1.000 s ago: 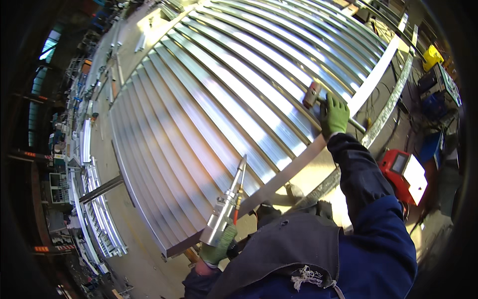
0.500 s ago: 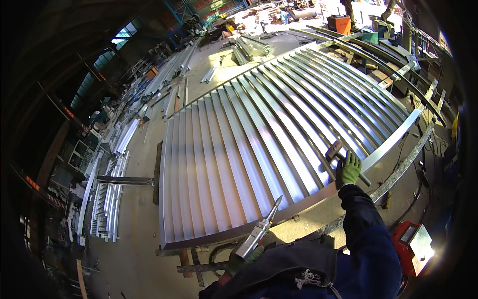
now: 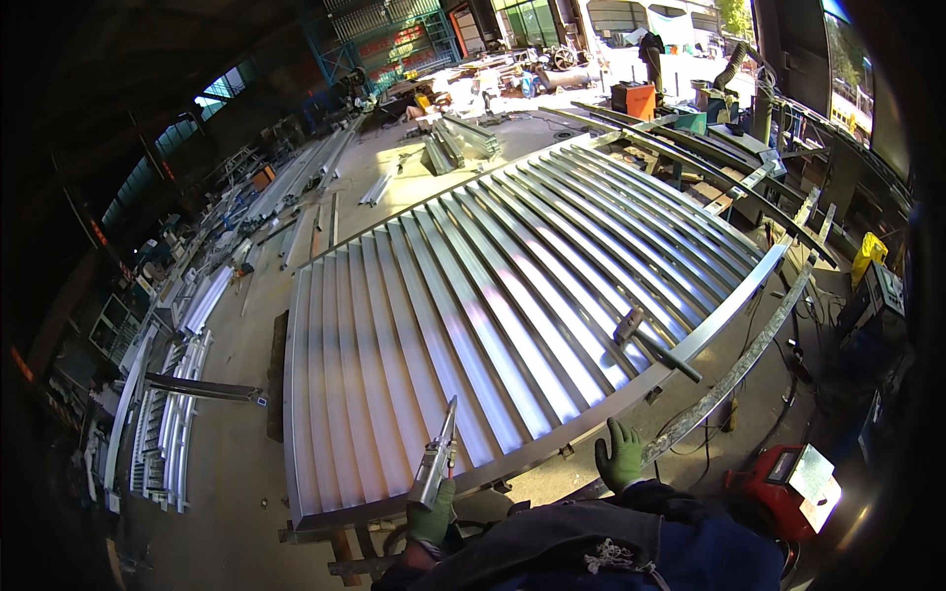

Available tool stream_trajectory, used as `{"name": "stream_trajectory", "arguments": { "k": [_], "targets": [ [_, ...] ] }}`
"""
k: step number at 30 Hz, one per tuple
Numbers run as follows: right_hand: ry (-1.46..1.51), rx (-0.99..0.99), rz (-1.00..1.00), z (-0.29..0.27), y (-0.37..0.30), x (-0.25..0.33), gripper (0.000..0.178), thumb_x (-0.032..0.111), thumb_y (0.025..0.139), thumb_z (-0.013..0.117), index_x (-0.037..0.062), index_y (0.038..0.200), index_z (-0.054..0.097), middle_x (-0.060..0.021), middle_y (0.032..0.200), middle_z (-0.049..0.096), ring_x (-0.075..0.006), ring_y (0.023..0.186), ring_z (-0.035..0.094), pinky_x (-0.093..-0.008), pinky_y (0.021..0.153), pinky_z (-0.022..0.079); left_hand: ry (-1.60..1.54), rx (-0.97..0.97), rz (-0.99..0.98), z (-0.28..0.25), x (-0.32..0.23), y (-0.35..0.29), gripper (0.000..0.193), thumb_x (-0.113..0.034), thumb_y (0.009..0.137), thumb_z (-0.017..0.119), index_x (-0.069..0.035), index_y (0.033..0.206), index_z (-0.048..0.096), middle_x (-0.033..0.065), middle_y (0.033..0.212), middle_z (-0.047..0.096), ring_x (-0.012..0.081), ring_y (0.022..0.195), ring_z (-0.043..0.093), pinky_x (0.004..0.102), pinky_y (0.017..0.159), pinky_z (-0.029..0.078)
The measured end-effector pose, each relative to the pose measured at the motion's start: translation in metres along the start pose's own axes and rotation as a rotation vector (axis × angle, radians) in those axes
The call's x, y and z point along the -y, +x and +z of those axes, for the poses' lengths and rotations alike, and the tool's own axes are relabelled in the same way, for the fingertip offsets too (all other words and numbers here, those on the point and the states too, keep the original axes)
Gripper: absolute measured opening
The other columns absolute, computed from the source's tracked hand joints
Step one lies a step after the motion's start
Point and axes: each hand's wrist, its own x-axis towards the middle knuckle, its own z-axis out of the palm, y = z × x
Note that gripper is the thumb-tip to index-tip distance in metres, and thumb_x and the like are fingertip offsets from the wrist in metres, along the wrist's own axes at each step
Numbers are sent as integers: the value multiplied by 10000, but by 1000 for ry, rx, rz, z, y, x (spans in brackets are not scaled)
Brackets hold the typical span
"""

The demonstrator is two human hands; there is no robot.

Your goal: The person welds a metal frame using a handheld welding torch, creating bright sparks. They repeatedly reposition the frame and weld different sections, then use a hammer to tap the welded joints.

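My left hand (image 3: 431,514), in a green glove, is wrapped round a silver handheld welding gun (image 3: 432,471) with a long pointed nozzle. The nozzle points up over the near edge of a large metal slatted panel (image 3: 471,305). A hammer (image 3: 668,357) lies on the panel's right part, its head on the slats and its handle across the curved edge rail. My right hand (image 3: 621,457), also gloved in green, is short of the panel beside the curved support bar, fingers apart and nothing in it. The hammer lies apart from it.
At the lower right is a red item (image 3: 774,480) with a bright plate. A curved support bar (image 3: 724,384) runs along the panel's near right side. Silver metal bars (image 3: 177,433) lie on the floor at left. An orange box (image 3: 634,99) stands far back, and cables trail at right.
My right hand has let go of the hammer, leaving it on the panel, and drawn back toward me. The welding gun, in my left hand, is now more upright. The view has shifted.
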Motion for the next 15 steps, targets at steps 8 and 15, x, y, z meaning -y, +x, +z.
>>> {"name": "stream_trajectory", "arguments": {
  "k": [8,15],
  "targets": [
    [142,64,0,-9,-16,27,363,183,924,673,67,1268,691,-179,1191,722,-422,1074,662,-519,939,502,-229,72,69,-31,41,51,429,-101,1004,700,-32,1411,580,14,1071,657,89,860,605,260,706,517],
    [177,77,53,-9,-22,39,307,103,911,678,32,1208,717,-187,1107,750,-405,1034,704,-473,911,551,-168,151,128,-20,79,64,519,-75,995,682,-12,1485,523,74,1316,637,161,1135,609,331,943,524]
  ]
}}
